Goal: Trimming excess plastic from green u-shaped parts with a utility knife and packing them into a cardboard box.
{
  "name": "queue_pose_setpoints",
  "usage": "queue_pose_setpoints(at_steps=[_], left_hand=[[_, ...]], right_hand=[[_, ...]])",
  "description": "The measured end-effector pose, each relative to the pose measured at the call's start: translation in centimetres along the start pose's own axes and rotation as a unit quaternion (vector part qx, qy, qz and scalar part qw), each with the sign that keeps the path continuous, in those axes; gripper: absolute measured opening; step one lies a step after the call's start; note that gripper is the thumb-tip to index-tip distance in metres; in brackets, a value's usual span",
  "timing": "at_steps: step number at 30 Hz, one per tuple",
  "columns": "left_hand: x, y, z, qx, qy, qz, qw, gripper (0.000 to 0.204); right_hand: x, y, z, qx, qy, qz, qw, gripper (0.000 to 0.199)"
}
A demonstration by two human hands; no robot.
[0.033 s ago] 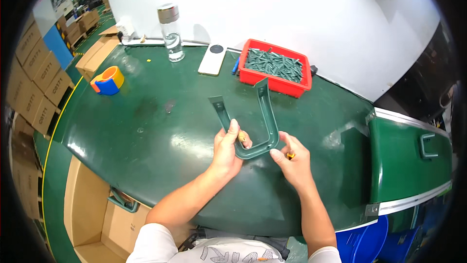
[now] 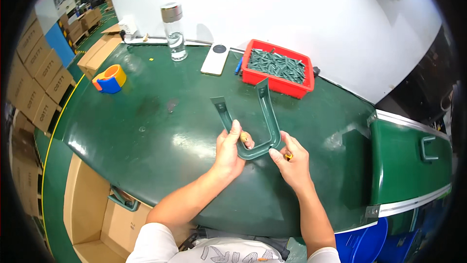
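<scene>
Currently both hands are on a dark green U-shaped plastic bracket (image 2: 265,126) near the counter's (image 2: 160,117) near edge, middle. Left hand (image 2: 228,153) grips the bracket's left leg, thumb along it, with a small tan piece (image 2: 244,137) between the fingers at the bend. Right hand (image 2: 292,163) pinches the bracket's curved bottom from the right; a small orange-yellow bit (image 2: 288,155) shows between its fingers, can't tell what it is. Bracket's open ends point toward the far edge.

Far edge: red bin (image 2: 279,85) full of dark green parts, just beyond the bracket's right leg; white flat device (image 2: 214,59) beside it; clear bottle with metal cap (image 2: 174,32) further left. Orange-and-blue tape dispenser (image 2: 110,78) near the far left corner. Cardboard boxes (image 2: 34,92) stacked past the left edge.
</scene>
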State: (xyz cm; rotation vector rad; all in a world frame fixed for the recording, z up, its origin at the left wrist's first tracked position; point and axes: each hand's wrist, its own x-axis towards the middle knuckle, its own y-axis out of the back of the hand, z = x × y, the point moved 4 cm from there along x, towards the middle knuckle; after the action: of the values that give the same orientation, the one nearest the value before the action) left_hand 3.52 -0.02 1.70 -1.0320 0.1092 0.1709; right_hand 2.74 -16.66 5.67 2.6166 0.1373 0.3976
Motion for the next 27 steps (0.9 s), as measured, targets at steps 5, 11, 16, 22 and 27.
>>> queue_pose_setpoints(at_steps=[5,11,16,22,27], left_hand=[[0.1,0.7,-0.8,0.021,-0.018,0.022,0.999,0.028],[-1.2,0.6,-0.3,0.161,-0.149,0.094,0.971,0.023],[-1.0,1.9,0.8,0.225,-0.226,0.154,0.935,0.034],[-0.5,2.0,0.7,0.221,-0.222,0.176,0.933,0.034],[-1.2,1.3,1.4,0.253,-0.251,0.189,0.915,0.034]], right_hand=[[0.9,-1.2,0.0,-0.059,-0.030,0.017,0.998,0.045],[1.8,-2.8,0.7,0.041,-0.082,0.016,0.996,0.039],[2.6,-4.5,-0.5,0.113,-0.111,0.000,0.987,0.033],[3.4,-4.8,-1.0,0.080,-0.087,0.000,0.993,0.031],[3.9,-5.5,-1.1,0.030,-0.060,0.035,0.997,0.027]])
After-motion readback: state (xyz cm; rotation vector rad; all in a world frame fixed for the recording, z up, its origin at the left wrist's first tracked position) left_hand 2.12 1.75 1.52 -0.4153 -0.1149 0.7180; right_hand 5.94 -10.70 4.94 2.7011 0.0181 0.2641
